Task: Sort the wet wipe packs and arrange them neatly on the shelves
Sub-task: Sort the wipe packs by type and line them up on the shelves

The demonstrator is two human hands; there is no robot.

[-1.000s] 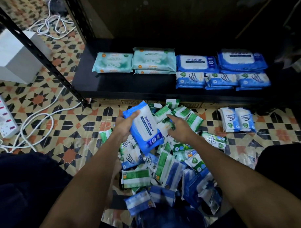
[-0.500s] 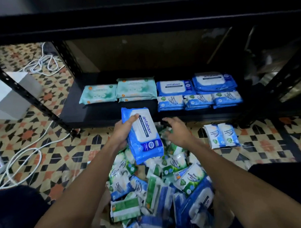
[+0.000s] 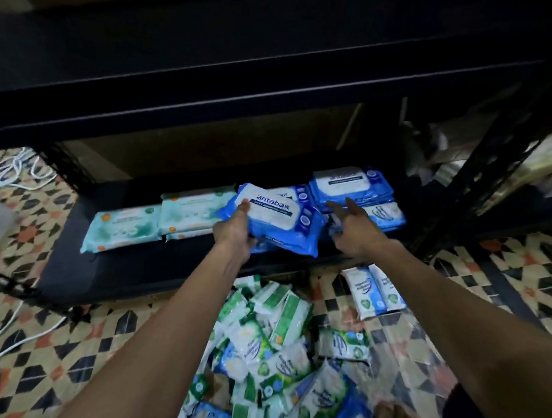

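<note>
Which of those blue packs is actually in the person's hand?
The blue antabax pack, gripped by the left hand above the shelf edge; the other blue packs lie on the shelf.

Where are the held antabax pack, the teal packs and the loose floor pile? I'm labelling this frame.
antabax pack (image 3: 273,213): head view, white label.
teal packs (image 3: 161,223): head view, front of the left stack.
floor pile (image 3: 279,349): head view, middle of the heap.

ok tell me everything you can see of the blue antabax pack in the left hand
The blue antabax pack is a soft, glossy plastic pouch with a large white label panel reading "antabax" and round marks at its right end. The left hand grips its left end, thumb on top. It is held tilted over the lower shelf, in front of the shelved blue packs.
</note>
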